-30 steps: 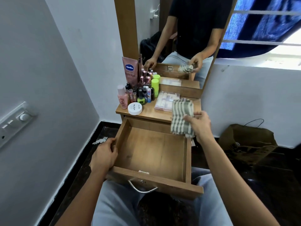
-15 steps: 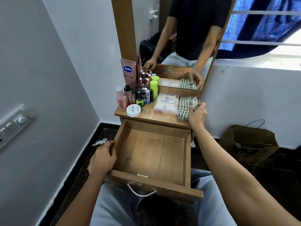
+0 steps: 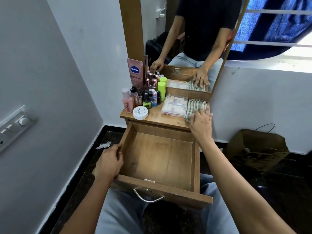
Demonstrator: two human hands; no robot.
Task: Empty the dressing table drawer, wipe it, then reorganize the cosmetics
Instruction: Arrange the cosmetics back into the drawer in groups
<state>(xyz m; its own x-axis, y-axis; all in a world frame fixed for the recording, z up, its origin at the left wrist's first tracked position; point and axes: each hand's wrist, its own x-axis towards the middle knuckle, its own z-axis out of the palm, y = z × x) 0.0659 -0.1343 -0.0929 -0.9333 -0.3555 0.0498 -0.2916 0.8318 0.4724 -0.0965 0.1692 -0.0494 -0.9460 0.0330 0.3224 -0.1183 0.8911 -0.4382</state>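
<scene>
Drawer (image 3: 158, 159) stands pulled out, whole wood floor in view — cosmetics (image 3: 148, 97) sit up on the tabletop (image 3: 162, 118).
Left hand (image 3: 108, 163) grips the drawer's left wall, fingers curled over the rim. Right hand (image 3: 200, 122) lies flat on the checked cloth (image 3: 194, 107) at the tabletop's right end — fingers straight, nothing pinched. The cloth lies just beside a clear case (image 3: 174, 106). White jar (image 3: 140, 113) sits at the front edge, Vaseline tube (image 3: 135, 73) upright behind the bottles.

Grey walls (image 3: 42, 65), black floor (image 3: 287, 191), bright window (image 3: 295, 48) at right.
</scene>
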